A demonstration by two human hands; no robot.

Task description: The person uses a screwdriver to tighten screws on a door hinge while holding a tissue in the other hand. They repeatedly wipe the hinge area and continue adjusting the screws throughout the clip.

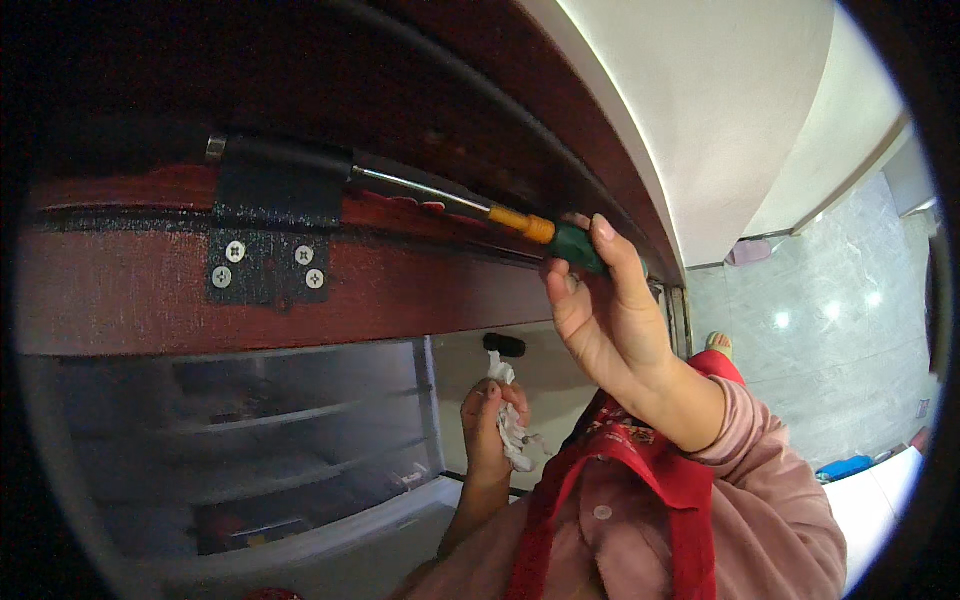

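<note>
My right hand [600, 310] grips a screwdriver [500, 215] by its green and orange handle. Its metal shaft runs left to a black hinge [270, 225] on a dark red wooden door, with the tip at the hinge's upper edge. The hinge's lower leaf shows several silver screws. My left hand [488, 425] is lower down, closed around a crumpled white tissue [510, 425]. Both forearms wear pink sleeves, with a red strap across them.
A translucent plastic drawer unit [250, 450] stands below the door. A small black knob [505, 346] sits on the pale surface behind the tissue. White wall at upper right, grey tiled floor [820, 340] at right with a blue object [845, 467].
</note>
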